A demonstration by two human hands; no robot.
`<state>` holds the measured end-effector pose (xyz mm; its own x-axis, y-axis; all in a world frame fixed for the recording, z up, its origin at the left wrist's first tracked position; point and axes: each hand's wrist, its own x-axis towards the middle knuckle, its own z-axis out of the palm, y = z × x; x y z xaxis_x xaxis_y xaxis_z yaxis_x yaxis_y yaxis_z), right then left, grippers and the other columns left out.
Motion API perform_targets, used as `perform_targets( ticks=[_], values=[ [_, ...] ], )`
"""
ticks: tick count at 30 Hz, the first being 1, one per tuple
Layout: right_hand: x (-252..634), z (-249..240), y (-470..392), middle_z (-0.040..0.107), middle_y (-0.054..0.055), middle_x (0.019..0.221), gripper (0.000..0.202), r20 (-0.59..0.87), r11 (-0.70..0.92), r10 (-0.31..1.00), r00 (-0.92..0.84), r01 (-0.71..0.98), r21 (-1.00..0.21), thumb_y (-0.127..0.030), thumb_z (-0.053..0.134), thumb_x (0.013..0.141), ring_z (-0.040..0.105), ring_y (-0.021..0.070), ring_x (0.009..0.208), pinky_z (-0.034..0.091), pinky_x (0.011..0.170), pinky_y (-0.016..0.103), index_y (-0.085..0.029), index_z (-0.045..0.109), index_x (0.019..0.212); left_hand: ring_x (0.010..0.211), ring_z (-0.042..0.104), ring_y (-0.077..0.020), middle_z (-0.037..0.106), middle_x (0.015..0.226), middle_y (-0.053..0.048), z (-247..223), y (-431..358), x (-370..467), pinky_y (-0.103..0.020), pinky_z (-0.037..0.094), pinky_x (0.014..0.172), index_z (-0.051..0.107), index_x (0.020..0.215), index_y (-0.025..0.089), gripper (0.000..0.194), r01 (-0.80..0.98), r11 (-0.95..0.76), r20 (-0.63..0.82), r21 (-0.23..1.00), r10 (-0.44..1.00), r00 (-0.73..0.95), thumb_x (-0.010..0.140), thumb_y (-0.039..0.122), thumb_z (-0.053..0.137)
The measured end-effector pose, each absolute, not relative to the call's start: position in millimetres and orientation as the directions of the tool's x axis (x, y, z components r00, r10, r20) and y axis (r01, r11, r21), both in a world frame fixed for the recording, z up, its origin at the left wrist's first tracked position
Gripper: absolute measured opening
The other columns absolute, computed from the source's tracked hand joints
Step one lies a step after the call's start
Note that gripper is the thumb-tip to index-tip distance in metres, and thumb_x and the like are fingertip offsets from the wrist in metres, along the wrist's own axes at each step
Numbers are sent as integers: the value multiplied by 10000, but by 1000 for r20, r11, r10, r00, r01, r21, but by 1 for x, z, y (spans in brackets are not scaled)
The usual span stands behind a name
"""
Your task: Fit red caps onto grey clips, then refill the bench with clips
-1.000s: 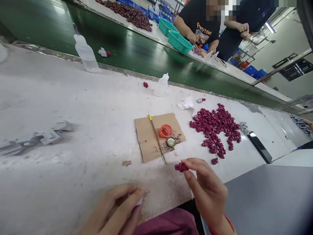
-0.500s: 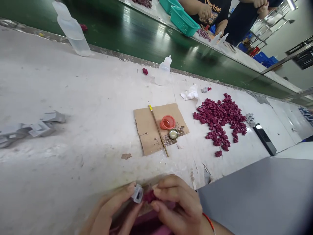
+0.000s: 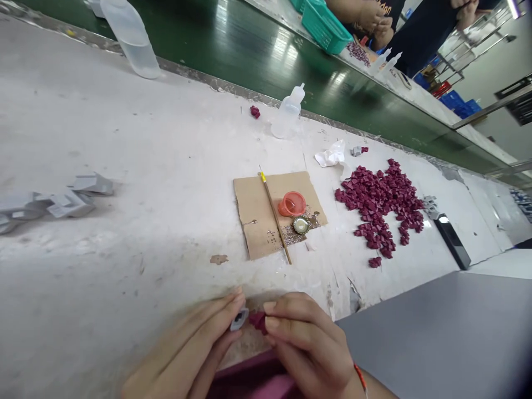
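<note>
Between the fingertips of my left hand [image 3: 195, 341] is a small grey plastic piece [image 3: 239, 320] with a dark opening in its face. My right hand [image 3: 310, 338] pinches a small maroon plastic piece [image 3: 258, 321], held close beside the grey one with a narrow gap between them. Beyond my hands lies a piece of cardboard [image 3: 253, 205] with a thin yellow-tipped stick [image 3: 275, 219], a small red cup [image 3: 292, 204] and a bottle cap [image 3: 301, 224] on it. Wet dark spots mark the cardboard near the cap.
Right of the cardboard spreads a pile of maroon pieces [image 3: 374, 199], with a black phone [image 3: 453, 241] beside it. Grey pieces [image 3: 70, 199] lie far left. Squeeze bottles [image 3: 137, 47] stand near the green conveyor belt [image 3: 233, 55]. Across it, co-workers' hands are busy near a green basket [image 3: 326, 27].
The view has shifted slightly, so the table items sit a little to the right. My hands still hold the two pieces, and the grey one has turned a little.
</note>
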<state>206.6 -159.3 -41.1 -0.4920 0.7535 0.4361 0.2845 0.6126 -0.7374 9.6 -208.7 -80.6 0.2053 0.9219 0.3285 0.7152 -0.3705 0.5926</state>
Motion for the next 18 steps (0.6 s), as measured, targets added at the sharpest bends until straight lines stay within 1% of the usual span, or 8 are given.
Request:
perform_targets(
  ticks=[1,3,7,9,11,14,16,18],
  values=[
    [208,-41,-158,642,109,1062,336,441,634,731,-521,279,-721,-4,506,917,630,148,1031,570,898,261,-111,570,1230,1031,666,-88,672,1224,20,-81,-204,7,-129,448,952,488,1322,230,388,706,-382,326,597,919,222,953,336,429],
    [211,-41,-155,625,126,1121,346,440,675,677,-589,261,-690,7,465,931,590,159,1124,542,962,276,-78,552,1255,1050,647,-77,650,1258,44,-82,-197,5,-84,440,893,454,1347,256,408,709,-336,250,620,941,227,973,398,374],
    [216,-42,-152,614,132,1179,373,438,724,600,-669,223,-653,9,437,944,539,174,1210,527,998,289,-48,510,1305,1105,612,-72,560,1357,79,-83,-193,1,-109,437,905,276,1450,333,489,701,-231,77,675,967,244,979,456,310],
    [217,-42,-150,630,133,1163,353,430,731,582,-690,212,-649,8,452,943,539,172,1215,526,1005,282,-34,520,1287,1084,628,-66,614,1292,105,-85,-194,0,-125,448,901,161,1483,360,558,661,-184,18,728,968,249,965,494,318],
    [216,-40,-149,647,139,1147,314,418,740,564,-712,211,-639,6,483,934,542,174,1217,525,1012,278,-20,549,1240,1056,643,-61,675,1188,133,-85,-193,-1,-132,455,889,109,1488,389,579,627,-161,5,762,970,243,959,510,311],
    [214,-36,-145,674,145,1112,230,410,761,535,-738,211,-613,-15,519,929,560,174,1197,533,1003,261,-5,601,1144,1032,659,-66,679,1165,167,-81,-193,0,-153,463,893,148,1456,481,548,549,-109,-13,829,977,214,947,486,352],
    [213,-33,-143,692,146,1084,199,397,773,516,-759,214,-597,-29,520,935,567,175,1191,534,1003,251,2,623,1103,1085,643,-99,666,1186,175,-74,-193,5,-201,483,921,214,1421,533,557,454,29,-121,891,977,175,920,408,420],
    [212,-32,-143,702,141,1080,201,380,779,503,-776,216,-589,-32,510,942,560,171,1206,523,1016,241,3,629,1100,1113,638,-153,683,1173,131,-67,-193,12,-269,538,903,323,1395,508,531,347,222,-269,911,959,91,896,346,406]
  ],
)
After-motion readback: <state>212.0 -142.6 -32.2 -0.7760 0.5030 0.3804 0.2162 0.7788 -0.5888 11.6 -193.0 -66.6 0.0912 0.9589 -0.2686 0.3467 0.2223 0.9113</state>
